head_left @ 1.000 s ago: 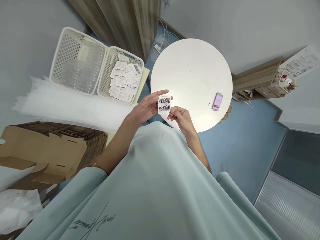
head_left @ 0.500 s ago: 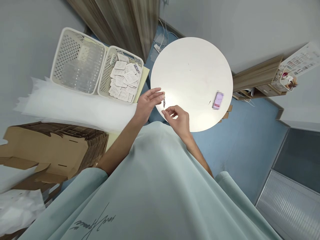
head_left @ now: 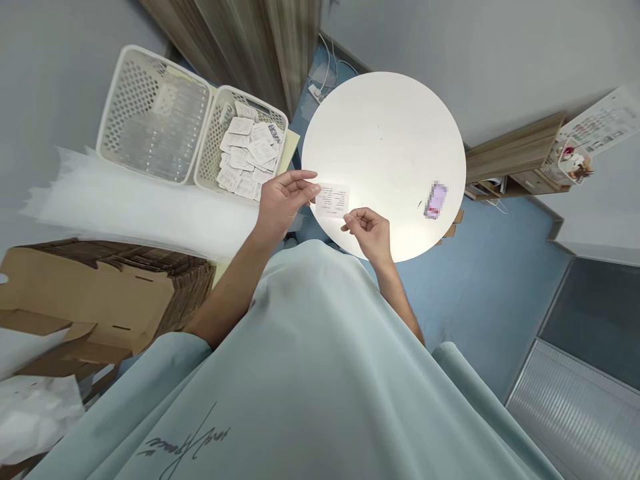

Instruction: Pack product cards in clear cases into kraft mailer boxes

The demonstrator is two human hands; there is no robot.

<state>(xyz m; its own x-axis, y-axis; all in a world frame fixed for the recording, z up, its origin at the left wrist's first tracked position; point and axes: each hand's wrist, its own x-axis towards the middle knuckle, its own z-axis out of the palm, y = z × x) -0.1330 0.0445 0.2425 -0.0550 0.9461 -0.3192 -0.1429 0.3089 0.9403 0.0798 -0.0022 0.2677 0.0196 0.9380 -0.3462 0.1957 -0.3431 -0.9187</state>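
A small white printed card (head_left: 332,201) is held flat over the near left edge of the round white table (head_left: 385,120), its lines of text facing up. My left hand (head_left: 285,203) pinches the card's left side between thumb and fingers. At the lower right corner, my right hand (head_left: 371,233) grips it with thumb and forefinger, the other fingers curled. The text is too small to read.
Left of the table, a white basket (head_left: 204,157) holds many similar cards; another basket (head_left: 107,117) holds clear plastic pieces. Nearby lie white sheets (head_left: 125,207) and flattened cardboard boxes (head_left: 90,287). A blurred purple object (head_left: 436,200) rests on the table's right side.
The card, seen nearly edge-on before, now shows its printed white face. My left hand has shifted left and my right hand slightly right, so they are farther apart.
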